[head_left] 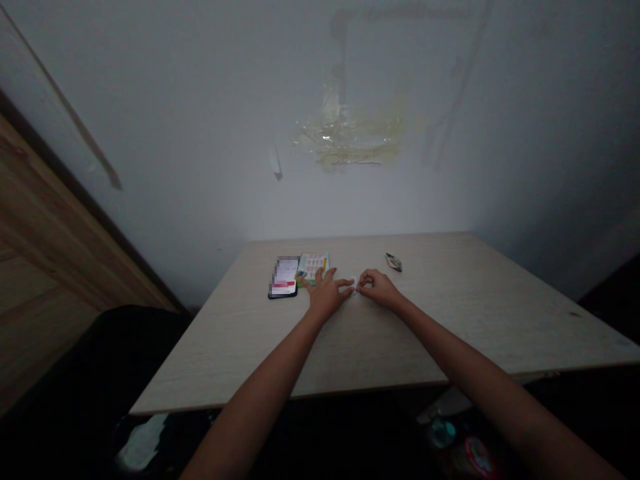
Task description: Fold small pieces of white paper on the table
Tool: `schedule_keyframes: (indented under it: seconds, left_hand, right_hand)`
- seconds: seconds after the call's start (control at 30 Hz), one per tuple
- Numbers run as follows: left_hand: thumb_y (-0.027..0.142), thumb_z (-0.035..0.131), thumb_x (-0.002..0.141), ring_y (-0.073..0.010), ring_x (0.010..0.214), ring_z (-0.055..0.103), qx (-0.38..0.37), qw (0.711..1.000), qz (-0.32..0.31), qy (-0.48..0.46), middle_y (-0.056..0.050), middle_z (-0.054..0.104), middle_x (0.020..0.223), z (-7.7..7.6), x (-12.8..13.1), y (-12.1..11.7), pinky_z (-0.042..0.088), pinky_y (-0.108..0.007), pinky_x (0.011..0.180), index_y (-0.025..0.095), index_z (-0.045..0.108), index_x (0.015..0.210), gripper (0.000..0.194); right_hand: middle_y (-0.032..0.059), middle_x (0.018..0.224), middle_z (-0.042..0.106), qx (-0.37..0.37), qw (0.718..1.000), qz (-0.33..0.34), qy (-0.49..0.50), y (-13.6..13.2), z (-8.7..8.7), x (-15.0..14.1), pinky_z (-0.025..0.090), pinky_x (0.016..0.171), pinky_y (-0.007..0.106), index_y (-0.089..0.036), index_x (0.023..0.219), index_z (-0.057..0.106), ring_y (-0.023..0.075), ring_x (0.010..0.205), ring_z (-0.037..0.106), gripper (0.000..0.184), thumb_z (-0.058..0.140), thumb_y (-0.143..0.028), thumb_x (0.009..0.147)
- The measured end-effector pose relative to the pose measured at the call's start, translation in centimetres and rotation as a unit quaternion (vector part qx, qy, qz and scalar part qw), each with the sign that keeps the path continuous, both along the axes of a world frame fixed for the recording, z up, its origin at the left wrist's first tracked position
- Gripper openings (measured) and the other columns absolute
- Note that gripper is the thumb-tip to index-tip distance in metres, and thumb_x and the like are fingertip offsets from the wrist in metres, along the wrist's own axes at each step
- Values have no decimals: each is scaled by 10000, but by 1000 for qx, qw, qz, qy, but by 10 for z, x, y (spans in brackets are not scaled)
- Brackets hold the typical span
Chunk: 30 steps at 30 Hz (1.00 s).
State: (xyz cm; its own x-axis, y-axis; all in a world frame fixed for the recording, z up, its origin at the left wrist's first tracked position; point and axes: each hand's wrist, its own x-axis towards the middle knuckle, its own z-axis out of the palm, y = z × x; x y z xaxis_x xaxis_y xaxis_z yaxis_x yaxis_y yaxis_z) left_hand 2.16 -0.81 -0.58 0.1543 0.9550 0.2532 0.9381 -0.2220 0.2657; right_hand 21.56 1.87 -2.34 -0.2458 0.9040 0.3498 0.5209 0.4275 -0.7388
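A small white piece [355,281], perhaps paper, is between my two hands on the pale table; it is too small to make out well. My left hand [326,295] has its thumb and forefinger at the left edge of this piece, while its other fingers spread out toward a printed booklet [314,263]. My right hand [379,289] is closed in a pinch at the piece's right side, fingers curled. Left of the booklet lies a phone [285,277] with its screen lit and partly blurred. Beyond my right hand sits a small crumpled packet [393,262].
The wooden table [400,353] meets a white wall [225,133] at its back edge. Clear tape [355,140] sticks to the wall. A wooden panel [60,247] leans at the left. Dim items, among them a red-rimmed lid [479,456], show below the front edge.
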Motion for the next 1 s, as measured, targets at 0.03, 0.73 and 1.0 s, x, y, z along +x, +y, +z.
schedule_keyframes:
  seconds: [0.03, 0.73, 1.0]
  left_hand:
    - [644, 550, 856, -374, 1463, 206, -2, 1000, 0, 1, 35, 449, 1519, 0, 0, 0, -11, -759, 1089, 563, 661, 1151, 326]
    - [633, 557, 854, -392, 1451, 217, -2, 1000, 2, -1, 44, 458, 1511, -1, 0, 0, -18, -773, 1080, 559, 668, 1145, 320]
    - [588, 524, 895, -376, 1456, 199, -10, 1000, 8, 0, 47, 440, 1525, 3, 1, -2, 0, -767, 1086, 528, 696, 1116, 287]
  right_hand:
    - [42, 856, 659, -4, 1000, 4, 6, 0, -1, 0, 497, 805, 329, -191, 809, 610, 182, 830, 635, 163, 695, -294, 716]
    - [37, 844, 655, 53, 997, 11, -57, -4, 3, -1, 446, 789, 313, -193, 810, 616, 193, 858, 591, 104, 682, -204, 730]
    - [14, 810, 641, 10, 998, -10, 61, 3, -8, 3, 474, 808, 330, -200, 811, 569, 180, 801, 626, 159, 671, -290, 730]
